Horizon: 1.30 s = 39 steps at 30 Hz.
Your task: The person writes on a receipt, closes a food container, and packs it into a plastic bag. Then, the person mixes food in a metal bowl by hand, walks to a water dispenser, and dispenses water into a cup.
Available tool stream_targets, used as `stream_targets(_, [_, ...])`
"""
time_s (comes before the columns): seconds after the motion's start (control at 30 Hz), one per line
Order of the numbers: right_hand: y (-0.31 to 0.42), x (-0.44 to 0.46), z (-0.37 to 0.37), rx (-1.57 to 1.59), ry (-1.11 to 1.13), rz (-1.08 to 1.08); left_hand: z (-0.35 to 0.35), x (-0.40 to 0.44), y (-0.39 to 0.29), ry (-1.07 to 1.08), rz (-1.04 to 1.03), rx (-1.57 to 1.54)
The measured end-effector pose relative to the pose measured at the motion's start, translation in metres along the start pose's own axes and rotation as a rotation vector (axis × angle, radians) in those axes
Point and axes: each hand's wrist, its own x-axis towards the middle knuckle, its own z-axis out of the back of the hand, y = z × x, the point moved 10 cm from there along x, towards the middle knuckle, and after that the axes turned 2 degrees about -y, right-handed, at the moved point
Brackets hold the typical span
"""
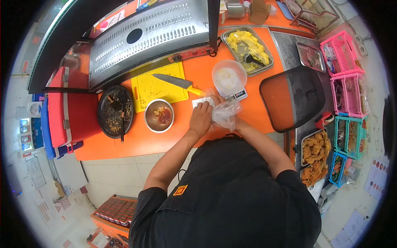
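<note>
A crumpled clear plastic bag (pixel 226 115) is bunched between my hands over the orange counter. My left hand (pixel 201 119) has its fingers curled and pressed together at the bag's left side, next to a small white paper (pixel 199 102). Partly covered by the plastic, my right hand (pixel 218 100) is closed on the bag; some of its fingers are hidden. Just beyond lie a knife (pixel 173 81) with a yellow handle and a translucent round tub (pixel 228 77) on a white digital scale (pixel 240 95).
A yellow cutting board (pixel 140 89), a metal bowl (pixel 159 125) with red sauce and a black pan (pixel 103 120) are left. A tray (pixel 266 68) of yellow food, a black-rimmed tray (pixel 281 99) and fried chicken (pixel 316 149) are right. A metal appliance (pixel 120 53) stands behind.
</note>
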Motion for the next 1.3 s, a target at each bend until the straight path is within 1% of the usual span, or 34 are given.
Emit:
stream_targets(0.03, [0.007, 0.002, 0.010, 0.123, 0.033, -0.003, -0.009, 0.000, 0.008, 0.055, 0.036, 0.020])
stream_targets(0.17, [0.010, -0.007, 0.012, 0.168, 0.016, -0.029, -0.023, 0.002, 0.021, 0.046, -0.006, 0.026])
stream_targets(0.27, [0.010, -0.007, 0.014, 0.199, -0.002, -0.048, -0.021, 0.004, 0.026, -0.016, -0.065, -0.035])
stream_targets(0.33, [0.020, -0.001, 0.017, 0.180, 0.061, -0.008, -0.020, 0.010, 0.033, -0.003, -0.068, -0.061])
stream_targets(0.37, [0.020, 0.002, 0.023, 0.176, 0.057, -0.011, -0.019, 0.015, 0.034, -0.004, -0.074, -0.062])
stream_targets(0.43, [0.015, 0.011, 0.036, 0.383, 0.063, -0.151, -0.001, 0.029, 0.054, 0.051, 0.171, -0.068])
stream_targets(0.47, [0.016, 0.011, 0.036, 0.382, 0.056, -0.144, 0.022, 0.036, 0.057, -0.005, 0.212, -0.226])
stream_targets(0.5, [0.017, 0.006, 0.052, 0.409, -0.106, -0.100, 0.036, 0.042, 0.060, -0.015, 0.206, -0.216])
stream_targets(0.53, [0.014, -0.002, 0.068, 0.433, -0.269, -0.052, 0.049, 0.048, 0.069, -0.046, 0.252, -0.231])
stream_targets(0.57, [0.010, -0.007, 0.071, 0.428, -0.281, -0.034, 0.062, 0.053, 0.078, -0.080, 0.297, -0.245])
stream_targets(0.6, [0.016, -0.014, 0.078, 0.337, -0.314, 0.096, 0.074, 0.056, 0.087, -0.173, 0.291, -0.295])
stream_targets(0.63, [0.025, -0.017, 0.088, 0.244, -0.349, 0.225, 0.095, 0.063, 0.082, -0.192, 0.281, -0.280])
stream_targets(0.67, [0.022, -0.016, 0.093, 0.241, -0.364, 0.244, 0.110, 0.065, 0.086, -0.176, 0.368, -0.352])
stream_targets(0.7, [0.028, -0.016, 0.103, 0.223, -0.398, 0.329, 0.123, 0.067, 0.088, -0.159, 0.452, -0.425])
stream_targets(0.73, [0.035, -0.016, 0.112, 0.202, -0.433, 0.412, 0.127, 0.068, 0.097, -0.094, 0.540, -0.426])
stream_targets(0.77, [0.033, -0.018, 0.109, 0.193, -0.452, 0.423, 0.136, 0.074, 0.096, -0.107, 0.522, -0.414])
stream_targets(0.8, [0.026, -0.016, 0.107, 0.163, -0.513, 0.332, 0.140, 0.075, 0.096, -0.110, 0.549, -0.500])
stream_targets(0.87, [0.008, -0.014, 0.105, 0.130, -0.587, 0.234, 0.138, 0.075, 0.090, -0.075, 0.624, -0.707])
stream_targets(0.9, [0.031, -0.007, 0.126, 0.023, -0.666, 0.396, 0.144, 0.077, 0.078, -0.070, 0.610, -0.701])
stream_targets(0.97, [0.065, -0.001, 0.155, -0.097, -0.752, 0.548, 0.147, 0.080, 0.058, -0.071, 0.647, -0.863])
stream_targets(1.0, [0.065, 0.002, 0.172, 0.053, -0.790, 0.500, 0.137, 0.078, 0.056, -0.014, 0.713, -0.886])
stream_targets(1.03, [0.060, 0.002, 0.182, 0.204, -0.825, 0.453, 0.137, 0.079, 0.057, -0.009, 0.705, -0.881])
stream_targets(1.07, [0.057, 0.000, 0.184, 0.198, -0.835, 0.454, 0.133, 0.081, 0.058, 0.035, 0.709, -0.885])
stream_targets(1.1, [0.049, -0.001, 0.182, 0.284, -0.790, 0.444, 0.129, 0.082, 0.058, 0.078, 0.712, -0.891])
stream_targets(1.13, [0.041, 0.000, 0.176, 0.367, -0.742, 0.433, 0.129, 0.084, 0.057, 0.078, 0.702, -0.888])
stream_targets(1.17, [0.037, 0.000, 0.166, 0.361, -0.751, 0.437, 0.135, 0.088, 0.052, 0.038, 0.616, -0.863])
stream_targets(1.2, [0.032, -0.005, 0.151, 0.347, -0.824, 0.456, 0.143, 0.092, 0.047, -0.002, 0.531, -0.838])
stream_targets(1.23, [0.040, -0.006, 0.155, 0.338, -0.864, 0.475, 0.149, 0.095, 0.044, -0.010, 0.521, -0.834])
stream_targets(1.27, [0.047, -0.007, 0.159, 0.328, -0.904, 0.492, 0.177, 0.107, 0.020, -0.113, 0.210, -0.703])
stream_targets(1.3, [0.065, -0.006, 0.194, 0.239, -0.993, 0.372, 0.205, 0.112, -0.010, -0.211, -0.097, -0.559])
